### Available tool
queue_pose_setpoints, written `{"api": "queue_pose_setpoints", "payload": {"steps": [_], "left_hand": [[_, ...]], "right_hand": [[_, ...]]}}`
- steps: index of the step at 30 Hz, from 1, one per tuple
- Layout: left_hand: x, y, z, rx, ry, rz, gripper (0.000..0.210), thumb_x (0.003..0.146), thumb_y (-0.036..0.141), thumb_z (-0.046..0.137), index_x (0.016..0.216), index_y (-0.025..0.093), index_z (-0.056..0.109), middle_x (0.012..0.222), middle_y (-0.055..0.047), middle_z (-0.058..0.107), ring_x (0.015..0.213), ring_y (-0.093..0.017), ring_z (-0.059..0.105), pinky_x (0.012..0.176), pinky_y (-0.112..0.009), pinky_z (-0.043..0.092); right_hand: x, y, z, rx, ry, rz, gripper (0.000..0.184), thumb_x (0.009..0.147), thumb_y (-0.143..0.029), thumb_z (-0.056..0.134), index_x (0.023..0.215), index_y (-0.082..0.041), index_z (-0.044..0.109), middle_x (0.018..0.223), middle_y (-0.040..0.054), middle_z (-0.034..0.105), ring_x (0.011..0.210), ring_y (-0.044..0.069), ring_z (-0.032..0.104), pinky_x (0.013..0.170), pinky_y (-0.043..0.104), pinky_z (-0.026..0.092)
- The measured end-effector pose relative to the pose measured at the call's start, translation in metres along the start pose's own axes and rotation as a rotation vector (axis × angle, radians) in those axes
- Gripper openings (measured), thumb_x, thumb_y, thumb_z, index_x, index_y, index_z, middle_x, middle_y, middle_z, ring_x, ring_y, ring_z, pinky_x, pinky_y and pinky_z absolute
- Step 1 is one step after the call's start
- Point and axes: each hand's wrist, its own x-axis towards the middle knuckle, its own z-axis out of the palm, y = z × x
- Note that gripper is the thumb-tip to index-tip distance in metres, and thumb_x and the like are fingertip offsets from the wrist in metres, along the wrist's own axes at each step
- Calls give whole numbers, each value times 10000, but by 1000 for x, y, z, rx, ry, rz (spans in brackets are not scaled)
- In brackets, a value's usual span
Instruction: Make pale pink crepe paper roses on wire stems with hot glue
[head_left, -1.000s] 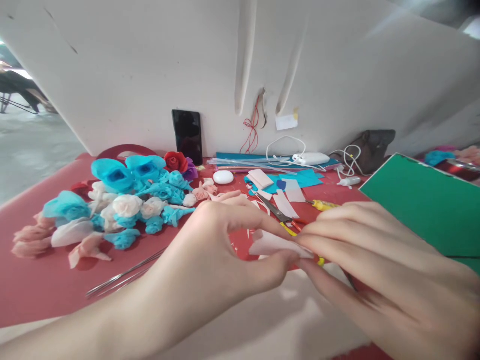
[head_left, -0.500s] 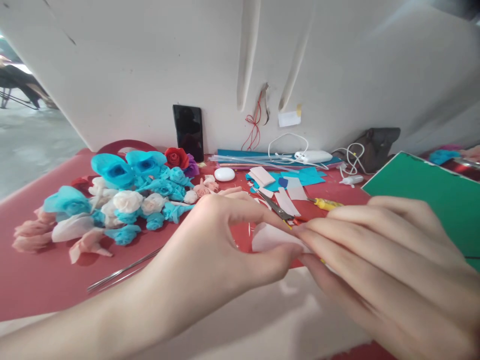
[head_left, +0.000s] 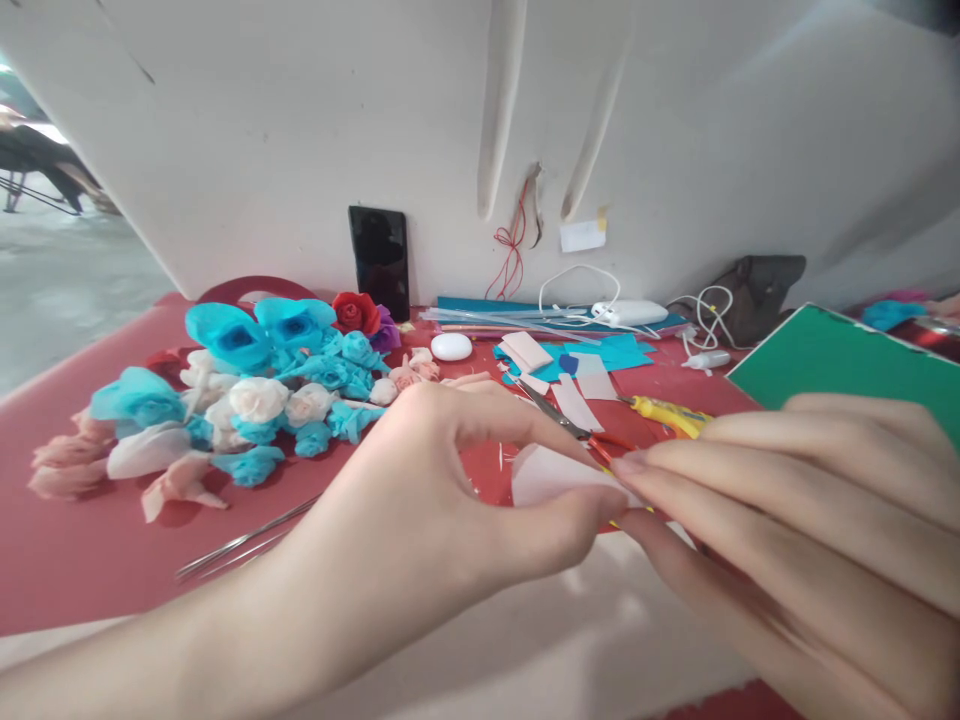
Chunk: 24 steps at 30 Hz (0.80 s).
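Observation:
My left hand (head_left: 465,490) is closed in a pinch, thumb and forefinger on a small pale pink piece of paper (head_left: 555,476). The piece looks slightly curved, and its right end is partly hidden by my fingers. My right hand (head_left: 802,510) pinches that same end, thumb below and fingertips above, touching the left fingertips. Beyond the hands lie scissors (head_left: 555,408) with red handles, partly covered by my fingers. A yellow-handled tool (head_left: 671,413) rests just past my right fingers. Under both hands is a pale sheet (head_left: 540,640).
Blue, white, pink and red paper flowers (head_left: 259,400) crowd the left of the red table (head_left: 82,560). Tweezers (head_left: 240,540) lie by my left forearm. Paper cuttings (head_left: 592,378), a white case (head_left: 451,347), a phone (head_left: 379,262) and a green board (head_left: 847,360) stand farther back.
Both hands have shifted a little to the right, the right one slightly more. They keep their pinch on the paper piece. More of the yellow-handled tool shows.

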Motion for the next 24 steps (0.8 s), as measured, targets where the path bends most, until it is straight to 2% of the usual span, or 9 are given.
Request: {"api": "queue_pose_setpoints", "payload": {"steps": [4,9,11,15,18,24], "left_hand": [[2,-1,1,-26,6,8,49,677,234,682,687,272,711,677,130,702,675,-66,648,621,-102,477],[2,-2,2,-103,15,70,34,667,217,683,658,238,708,622,118,683,636,-66,645,589,-100,479],[1,0,2,-110,6,39,46,685,213,666,683,240,704,654,102,689,686,-85,655,604,-110,495],[0,5,1,-95,-7,9,93,672,243,703,761,263,686,769,107,707,774,-93,657,683,-110,503],[-1,5,0,-90,-8,33,121,669,233,711,779,270,678,806,117,704,790,-83,650,750,-113,490],[-2,3,3,-52,52,81,148,653,176,716,765,270,695,778,99,704,788,-99,643,742,-142,501]], "right_hand": [[4,0,0,-55,23,-29,107,798,-276,601,892,-234,629,827,6,654,794,201,584,754,383,394],[5,-4,1,-121,-6,-78,153,801,-383,586,903,-286,645,774,20,640,813,231,583,685,377,402],[4,-4,1,-138,-8,-82,158,805,-392,577,909,-296,647,766,20,640,806,231,583,679,377,401],[4,0,-3,-147,0,-79,144,816,-361,564,925,-307,643,761,9,651,776,217,583,692,378,395],[5,0,-4,-117,23,-85,156,824,-305,560,957,-264,630,770,-1,667,737,199,574,733,386,388],[5,2,-1,-91,78,-99,223,764,-249,626,984,-209,622,810,-2,674,735,197,571,732,381,389]]}}
